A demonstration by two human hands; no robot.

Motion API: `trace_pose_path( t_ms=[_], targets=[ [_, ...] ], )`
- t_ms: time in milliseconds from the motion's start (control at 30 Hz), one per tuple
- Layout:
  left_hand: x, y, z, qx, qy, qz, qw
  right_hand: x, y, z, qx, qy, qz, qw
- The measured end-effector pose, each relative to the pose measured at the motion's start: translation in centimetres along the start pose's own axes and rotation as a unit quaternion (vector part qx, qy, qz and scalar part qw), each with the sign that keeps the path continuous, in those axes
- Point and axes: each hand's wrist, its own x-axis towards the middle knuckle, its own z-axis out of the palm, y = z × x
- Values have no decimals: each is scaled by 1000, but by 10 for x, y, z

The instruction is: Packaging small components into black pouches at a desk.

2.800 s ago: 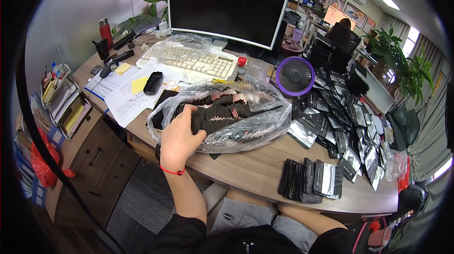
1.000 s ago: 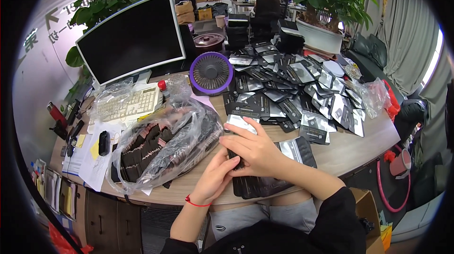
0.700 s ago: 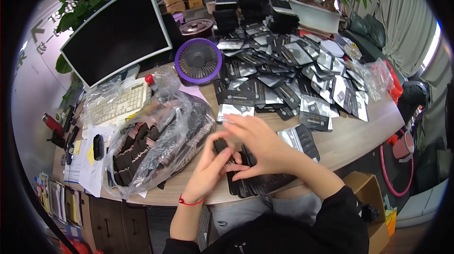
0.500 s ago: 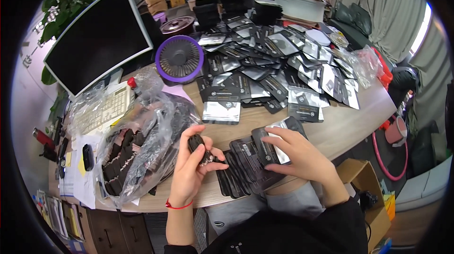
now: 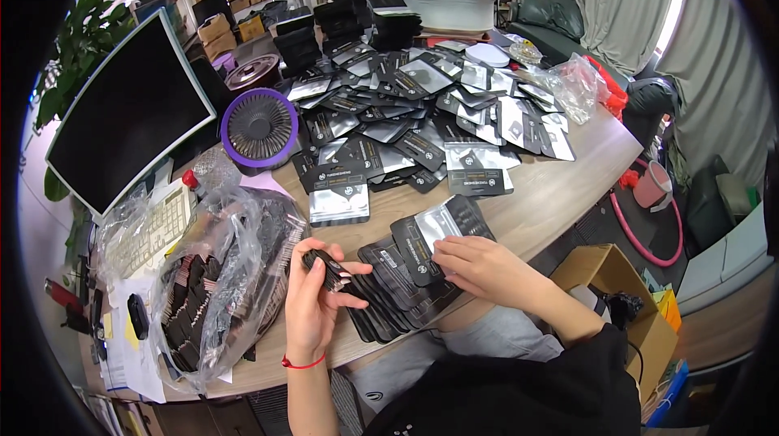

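My left hand (image 5: 308, 310) is raised over the desk's near edge, its fingers closed around a small bundle of thin dark pieces (image 5: 331, 272) with pale pinkish ends. What the pieces are, I cannot make out. Just right of it, a row of black flat pouches (image 5: 388, 274) lies fanned and overlapping along the edge. On top of this row is a black and silver pouch (image 5: 414, 251), tilted. The fingers of my right hand (image 5: 479, 270) are pressed together at its right side, partly covering it; the thumb is hidden.
A clear plastic bag (image 5: 235, 262) full of similar dark pieces lies to the left. Beyond spreads a large heap of black and silver pouches (image 5: 406, 103). A purple fan (image 5: 260, 128), a monitor (image 5: 130, 120) and a keyboard (image 5: 158, 229) stand left. A cardboard box (image 5: 596, 274) is at lower right.
The view has turned, so the desk sits further left in the picture. My right hand's spread fingers have drawn together at the top pouch's side. The left hand still holds the bundle.
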Motion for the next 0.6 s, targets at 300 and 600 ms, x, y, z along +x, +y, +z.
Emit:
trace_pose_path(
  t_ms=[300, 600],
  targets=[
    [-3, -1, 6, 105, 30, 62, 992, 25, -15, -17, -66, 92, -30, 993],
    [-4, -9, 9, 496, 44, 315, 808, 137, -47, -36, 153, 171, -134, 964]
  ],
)
